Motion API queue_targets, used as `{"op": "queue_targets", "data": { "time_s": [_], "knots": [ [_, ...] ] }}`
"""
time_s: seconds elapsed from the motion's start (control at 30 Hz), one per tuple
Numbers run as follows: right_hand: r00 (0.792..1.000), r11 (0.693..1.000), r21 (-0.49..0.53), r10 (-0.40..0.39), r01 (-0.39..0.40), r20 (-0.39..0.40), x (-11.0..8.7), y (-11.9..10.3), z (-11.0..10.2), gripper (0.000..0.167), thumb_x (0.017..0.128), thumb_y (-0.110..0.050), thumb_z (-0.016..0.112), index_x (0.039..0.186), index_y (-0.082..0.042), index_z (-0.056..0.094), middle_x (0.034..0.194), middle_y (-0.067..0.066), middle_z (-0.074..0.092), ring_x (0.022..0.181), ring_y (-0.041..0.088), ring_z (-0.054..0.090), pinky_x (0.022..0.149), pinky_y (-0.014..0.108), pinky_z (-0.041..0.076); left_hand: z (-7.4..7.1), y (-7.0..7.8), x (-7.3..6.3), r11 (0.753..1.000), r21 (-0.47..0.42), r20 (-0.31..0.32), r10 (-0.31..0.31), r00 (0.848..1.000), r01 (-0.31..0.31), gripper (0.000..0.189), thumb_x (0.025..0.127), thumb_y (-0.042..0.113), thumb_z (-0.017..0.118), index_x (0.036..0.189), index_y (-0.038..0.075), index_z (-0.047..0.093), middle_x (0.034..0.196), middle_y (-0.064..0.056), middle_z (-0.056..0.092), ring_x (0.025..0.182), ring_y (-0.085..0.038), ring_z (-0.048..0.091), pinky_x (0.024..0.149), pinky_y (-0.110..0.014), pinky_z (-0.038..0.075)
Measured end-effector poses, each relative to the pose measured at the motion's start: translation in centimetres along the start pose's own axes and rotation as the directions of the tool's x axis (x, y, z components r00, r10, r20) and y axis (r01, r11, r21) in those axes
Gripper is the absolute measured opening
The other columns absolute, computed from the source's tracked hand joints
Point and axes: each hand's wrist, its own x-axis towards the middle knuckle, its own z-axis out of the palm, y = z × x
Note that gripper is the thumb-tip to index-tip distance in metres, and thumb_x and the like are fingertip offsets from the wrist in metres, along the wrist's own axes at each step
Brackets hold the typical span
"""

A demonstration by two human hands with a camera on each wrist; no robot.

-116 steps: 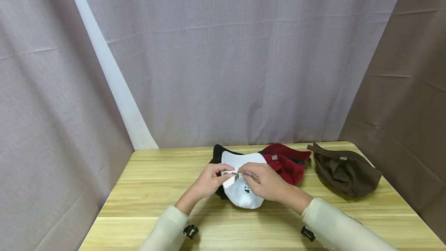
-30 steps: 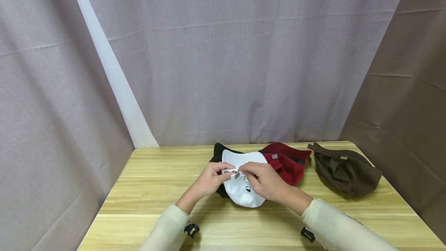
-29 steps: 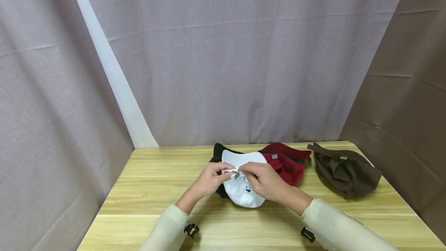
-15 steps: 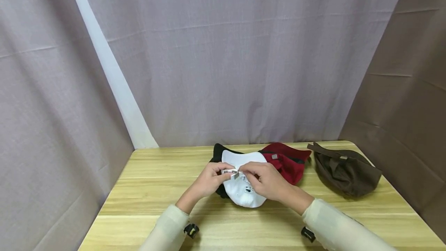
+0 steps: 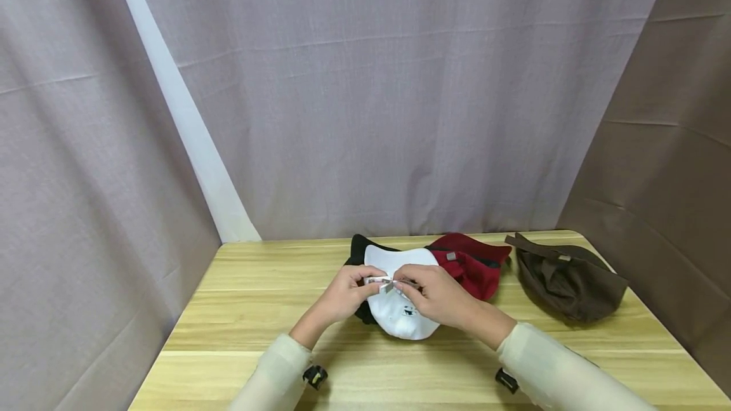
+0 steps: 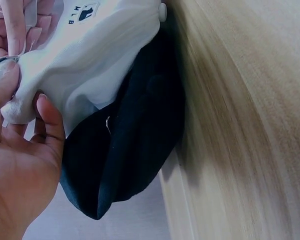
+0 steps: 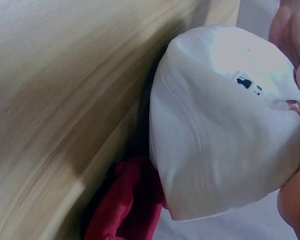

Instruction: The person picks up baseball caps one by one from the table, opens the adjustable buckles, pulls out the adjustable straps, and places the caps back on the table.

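A white baseball cap [image 5: 408,330] with a small dark logo sits between my hands, its back strap bunched near the middle. My left hand [image 5: 341,294] pinches the strap and cap edge between thumb and fingers. Opposite it, my right hand [image 5: 436,292] pinches the other side of the strap, and the fingertips of both hands nearly meet. A short pale strap end [image 5: 386,288] sticks out there. In the left wrist view a metal buckle [image 6: 7,59] shows by the left thumb. The right wrist view shows the cap's rounded crown [image 7: 210,145], with the right hand partly cut off.
Partly behind the white cap lie a black cap [image 5: 358,251] and a dark red cap [image 5: 474,271]. A dark brown cap [image 5: 571,287] rests at the right of the wooden table [image 5: 257,322]. Grey curtains [image 5: 365,113] hang behind the table.
The pale strap end, which stuck out longer toward the lower left nearly four seconds ago, now looks shorter. My right fingers have shifted slightly on the strap. The other caps stay put.
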Motion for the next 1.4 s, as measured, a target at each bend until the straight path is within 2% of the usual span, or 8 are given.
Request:
{"op": "queue_targets", "data": {
  "time_s": [0.13, 0.43, 0.6, 0.9, 1.13, 1.4],
  "knots": [
    [1.0, 1.0, 0.006, -0.01, 0.01, -0.002, 0.03, -0.06, 0.23, 0.011, 0.101, -0.006, 0.07, 0.101, -0.016, 0.075, 0.088, -0.004, 0.073, 0.076, -0.002, 0.056, 0.067, 0.018, 0.051, -0.03, -0.13, 0.05, 1.0, -0.016, 0.0, 0.005, 1.0, -0.005, 0.019, 0.102, 0.006, 0.067, 0.116, 0.002, 0.08, 0.115, -0.021, 0.079, 0.084, 0.0, 0.059, 0.076, -0.019, 0.051],
    [0.998, 0.999, -0.023, -0.039, 0.038, -0.041, -0.06, -0.06, 0.41, 0.017, 0.098, 0.0, 0.07, 0.107, -0.013, 0.078, 0.098, -0.006, 0.079, 0.084, 0.0, 0.063, 0.073, 0.02, 0.056, -0.05, -0.27, -0.03, 1.0, -0.029, 0.003, 0.001, 1.0, -0.001, 0.019, 0.103, 0.008, 0.068, 0.116, 0.0, 0.079, 0.114, -0.022, 0.079, 0.086, 0.001, 0.061, 0.078, -0.019, 0.052],
    [0.997, 0.998, -0.032, -0.056, 0.055, -0.053, -0.12, 0.15, 0.44, 0.02, 0.097, 0.002, 0.069, 0.109, -0.011, 0.079, 0.095, -0.005, 0.078, 0.082, -0.001, 0.062, 0.072, 0.018, 0.054, -0.02, -0.22, -0.08, 0.999, -0.037, 0.003, 0.003, 1.0, -0.003, 0.019, 0.102, 0.008, 0.069, 0.116, 0.0, 0.078, 0.112, -0.022, 0.078, 0.086, 0.001, 0.061, 0.078, -0.019, 0.052],
    [0.99, 0.994, -0.055, -0.097, 0.092, -0.104, -0.18, 0.56, 0.67, 0.025, 0.093, 0.007, 0.068, 0.105, -0.011, 0.08, 0.084, -0.002, 0.073, 0.071, -0.004, 0.052, 0.065, 0.01, 0.044, 0.11, -0.17, -0.03, 0.998, -0.054, 0.0, 0.011, 1.0, -0.011, 0.018, 0.102, 0.009, 0.07, 0.114, -0.002, 0.078, 0.109, -0.024, 0.077, 0.086, 0.002, 0.062, 0.078, -0.018, 0.053],
    [0.991, 0.997, -0.046, -0.072, 0.067, -0.111, -0.28, 0.6, 0.6, 0.024, 0.094, 0.002, 0.07, 0.107, -0.015, 0.08, 0.088, -0.007, 0.075, 0.071, -0.005, 0.053, 0.064, 0.011, 0.047, 0.15, -0.22, -0.08, 0.999, -0.05, -0.003, 0.017, 1.0, -0.017, 0.018, 0.101, 0.009, 0.071, 0.114, -0.001, 0.078, 0.107, -0.023, 0.077, 0.085, 0.002, 0.062, 0.077, -0.018, 0.053],
    [0.992, 0.994, -0.094, -0.07, 0.061, -0.101, -0.38, 0.52, 0.61, 0.013, 0.096, -0.011, 0.076, 0.105, -0.021, 0.075, 0.094, -0.011, 0.066, 0.069, -0.005, 0.049, 0.061, 0.01, 0.043, 0.14, -0.14, -0.1, 0.999, -0.035, -0.002, 0.024, 1.0, -0.024, 0.019, 0.103, 0.012, 0.07, 0.114, 0.0, 0.079, 0.109, -0.022, 0.078, 0.086, 0.001, 0.063, 0.077, -0.019, 0.054]
  ]
}}
